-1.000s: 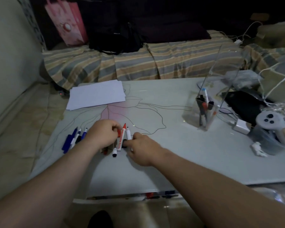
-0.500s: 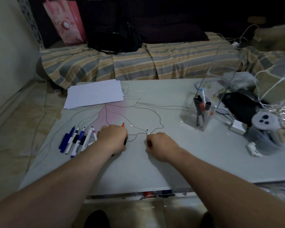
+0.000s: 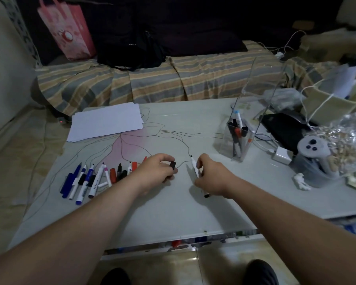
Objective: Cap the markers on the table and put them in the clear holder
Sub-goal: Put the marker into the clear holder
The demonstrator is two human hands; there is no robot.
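A black cap (image 3: 172, 165) is now pinched in the fingertips of the left hand (image 3: 155, 171), lifted clear of the row of markers (image 3: 97, 177) over which that hand lay a second ago. An uncapped marker (image 3: 195, 169) is gripped in the closed fingers of the right hand (image 3: 211, 175), tip up and tilted toward the cap, where a moment before only its tip showed above the fist. Cap and tip are held near each other but apart, so the capping is judged about to be done and not yet done.

The marker is a slim white plastic barrel with a small dark nib and a dark end plug; the cap is a short, dull cylinder. The remaining markers lie side by side on the table (image 3: 173, 212), left of the hands, some with loose caps among them. The tabletop is smooth and glossy, printed with thin curved lines and a pink patch. The holder (image 3: 224, 140) stands right of the hands, well apart: rigid clear plastic, box-shaped, already containing several upright markers.
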